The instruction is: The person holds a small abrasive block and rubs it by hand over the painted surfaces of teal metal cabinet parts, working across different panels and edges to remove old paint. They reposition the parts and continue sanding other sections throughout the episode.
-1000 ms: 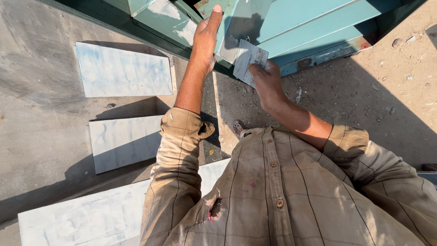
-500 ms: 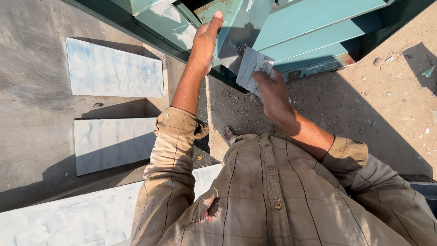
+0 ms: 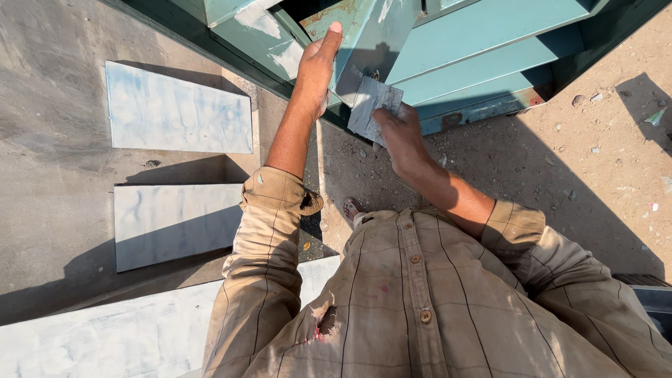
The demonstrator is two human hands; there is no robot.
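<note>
Left hand lies open and flat against the teal metal cabinet, fingers stretched along a painted panel edge. Right hand grips a grey sheet of sandpaper, pressed against the cabinet just beside the left. White marble steps sit left, small stones right.

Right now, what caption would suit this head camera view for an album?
Left hand braced flat on a teal metal structure while the right hand holds a grey sheet against it, marble steps alongside.
</note>
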